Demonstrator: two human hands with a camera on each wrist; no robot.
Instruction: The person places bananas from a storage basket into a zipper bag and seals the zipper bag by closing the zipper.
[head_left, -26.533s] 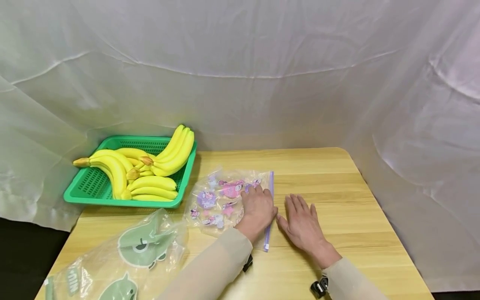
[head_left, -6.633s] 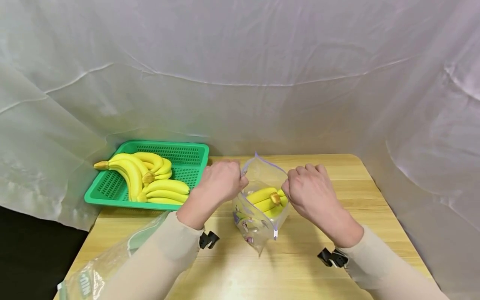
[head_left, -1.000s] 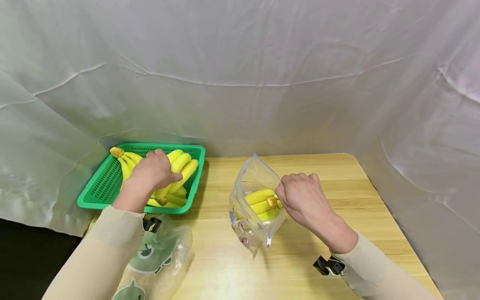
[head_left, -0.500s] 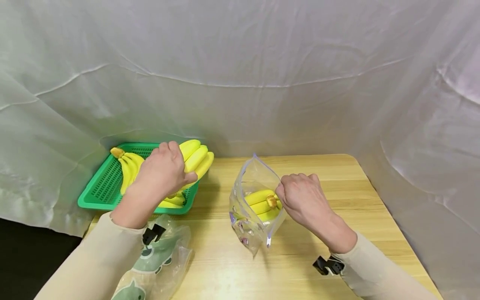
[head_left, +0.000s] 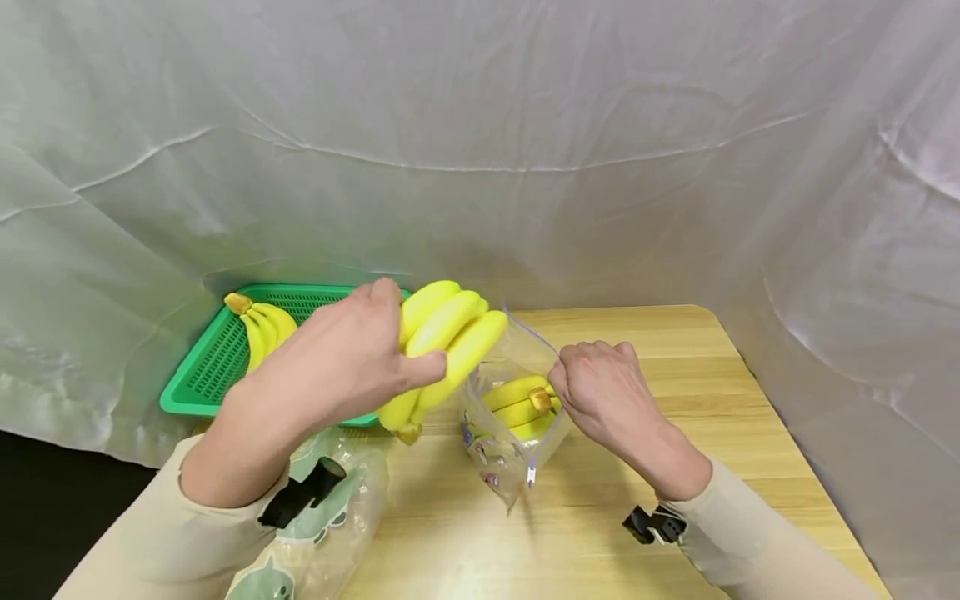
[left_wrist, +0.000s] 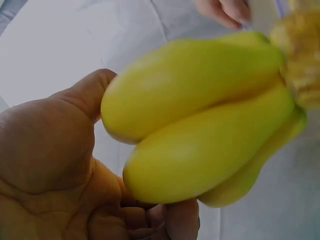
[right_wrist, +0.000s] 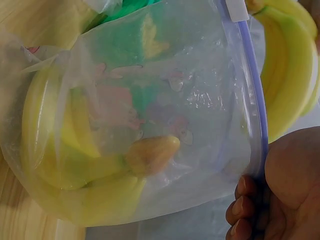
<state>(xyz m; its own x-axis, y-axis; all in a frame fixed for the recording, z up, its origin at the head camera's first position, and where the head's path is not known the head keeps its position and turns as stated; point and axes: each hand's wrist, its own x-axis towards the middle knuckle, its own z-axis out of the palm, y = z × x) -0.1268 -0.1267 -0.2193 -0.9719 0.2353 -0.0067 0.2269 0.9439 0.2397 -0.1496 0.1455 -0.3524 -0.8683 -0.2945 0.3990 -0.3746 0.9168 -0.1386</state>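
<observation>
My left hand (head_left: 352,354) grips a bunch of bananas (head_left: 450,342), thumb on one side and fingers on the other, stem end down. The bunch hangs in the air beside the mouth of a clear zipper bag (head_left: 498,454), overlapping its left rim in the head view. In the left wrist view the bananas (left_wrist: 200,115) lie between thumb and curled fingers. My right hand (head_left: 607,408) pinches the bag's purple zipper edge (right_wrist: 255,95) and keeps the mouth spread. Inside the bag sits another bunch (right_wrist: 80,160), its brown stem toward the opening.
A green basket (head_left: 187,398) at the back left holds more bananas (head_left: 266,329), partly hidden by the left arm. A larger clear bag with green animal prints (head_left: 330,508) lies on the wooden table (head_left: 675,358) at front left. A pale curtain (head_left: 480,167) stands behind.
My left hand has lifted a banana bunch from the basket and carried it right, to the zipper bag. My right hand stays at the bag's edge.
</observation>
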